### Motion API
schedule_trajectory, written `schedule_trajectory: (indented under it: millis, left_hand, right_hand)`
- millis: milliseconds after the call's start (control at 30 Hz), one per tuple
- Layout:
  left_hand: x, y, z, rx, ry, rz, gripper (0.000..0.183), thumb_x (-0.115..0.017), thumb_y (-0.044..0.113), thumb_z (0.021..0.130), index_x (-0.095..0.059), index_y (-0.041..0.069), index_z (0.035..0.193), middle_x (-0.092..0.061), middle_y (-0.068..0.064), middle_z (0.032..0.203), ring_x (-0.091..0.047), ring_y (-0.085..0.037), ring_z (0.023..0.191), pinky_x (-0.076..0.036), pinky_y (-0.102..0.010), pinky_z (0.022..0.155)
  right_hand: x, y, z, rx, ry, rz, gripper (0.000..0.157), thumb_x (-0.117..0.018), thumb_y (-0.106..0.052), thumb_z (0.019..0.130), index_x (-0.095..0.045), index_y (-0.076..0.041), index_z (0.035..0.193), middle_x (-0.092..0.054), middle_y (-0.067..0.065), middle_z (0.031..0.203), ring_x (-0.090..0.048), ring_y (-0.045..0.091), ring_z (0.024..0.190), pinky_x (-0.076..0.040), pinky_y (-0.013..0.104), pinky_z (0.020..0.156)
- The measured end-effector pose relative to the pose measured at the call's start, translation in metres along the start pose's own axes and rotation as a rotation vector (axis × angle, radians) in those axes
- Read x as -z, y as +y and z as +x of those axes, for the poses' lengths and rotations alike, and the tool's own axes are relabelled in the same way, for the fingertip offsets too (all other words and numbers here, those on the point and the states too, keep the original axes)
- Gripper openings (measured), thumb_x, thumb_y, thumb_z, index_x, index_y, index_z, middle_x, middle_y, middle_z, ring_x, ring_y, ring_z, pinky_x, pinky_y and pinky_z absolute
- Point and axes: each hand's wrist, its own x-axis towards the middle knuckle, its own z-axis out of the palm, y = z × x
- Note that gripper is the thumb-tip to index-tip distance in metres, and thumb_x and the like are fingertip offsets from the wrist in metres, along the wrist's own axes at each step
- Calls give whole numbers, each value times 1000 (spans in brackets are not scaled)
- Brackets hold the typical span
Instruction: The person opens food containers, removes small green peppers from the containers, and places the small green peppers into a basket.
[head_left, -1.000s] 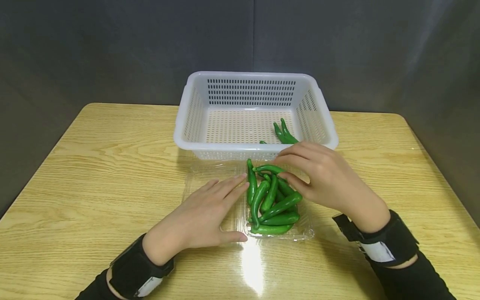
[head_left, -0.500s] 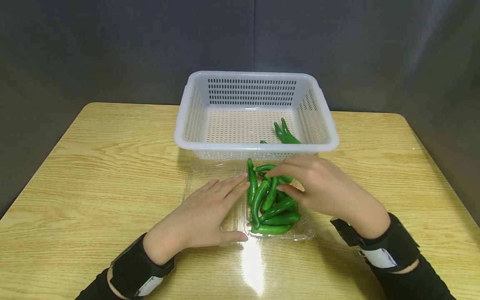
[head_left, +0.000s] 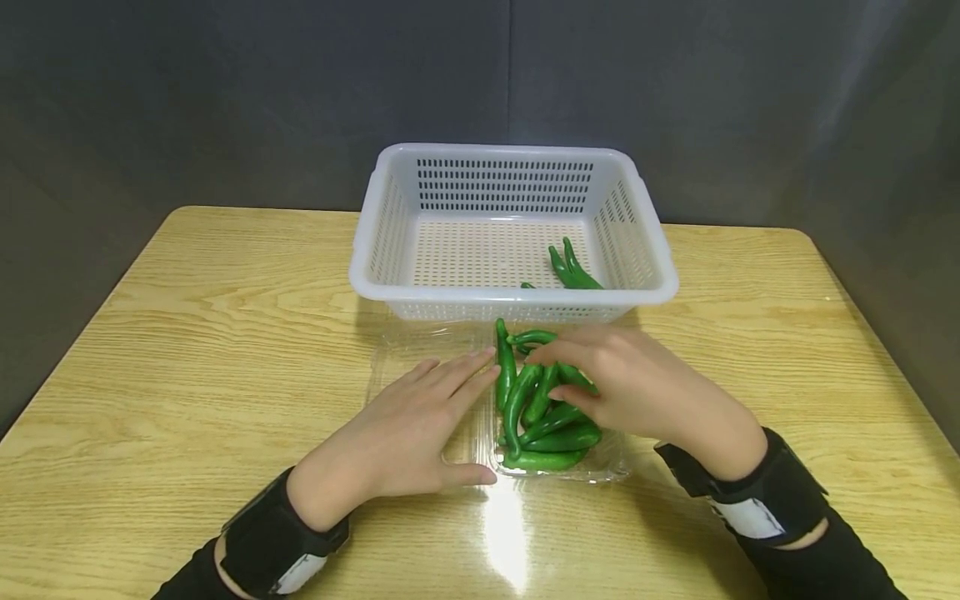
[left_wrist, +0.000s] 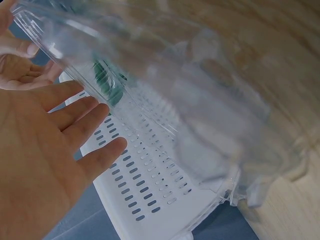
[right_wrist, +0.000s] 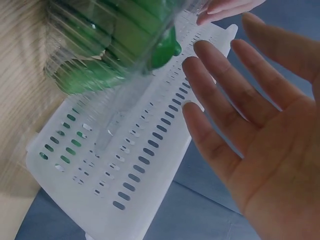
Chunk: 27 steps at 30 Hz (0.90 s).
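Several green chili peppers (head_left: pixel 551 460) lie heaped in the right half of a clear hinged plastic box (head_left: pixel 617 468). My left hand (head_left: pixel 405 437) is spread over the box's clear lid half, its fingertips right at the hinge and the leftmost pepper. Over the heap hovers my right hand (head_left: pixel 630 383), fingers loosely bent, thumb and forefinger apart. In the right wrist view, that hand (right_wrist: pixel 265 130) shows a bare palm with nothing between its fingers, beside the clear wall with peppers (right_wrist: pixel 85 77) behind it. The left palm (left_wrist: pixel 35 145) is likewise bare.
Behind the box stands a white slotted basket (head_left: pixel 510 294), with a few more green peppers (head_left: pixel 573 271) at its right front. Both stand on a wooden table (head_left: pixel 187 375). A dark curtain (head_left: pixel 300 100) hangs behind and at the sides.
My right hand has moved from the basket's front rim down toward me, over the middle of the pepper heap. The left hand, box and basket have stayed in place.
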Motion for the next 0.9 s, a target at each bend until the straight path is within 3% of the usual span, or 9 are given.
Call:
schedule_trajectory:
  millis: [600,900]
  left_hand:
    - [0,0,0,3,-3,4,104,-62,72,82,-28,8,156,-16,-5,165,-23,-25,148,-20,-49,119]
    - [0,0,0,9,-8,0,104,-62,71,81,-28,9,157,-16,-4,165,-22,-24,148,-20,-48,119]
  right_hand:
    - [-6,0,0,-73,-135,7,43,-87,-16,75,-72,-9,115,-72,2,110,-67,19,102,-55,39,90]
    - [-7,0,-2,-120,-206,70,30,-88,-11,73,-73,-14,98,-70,-6,95,-67,15,90,-57,36,80]
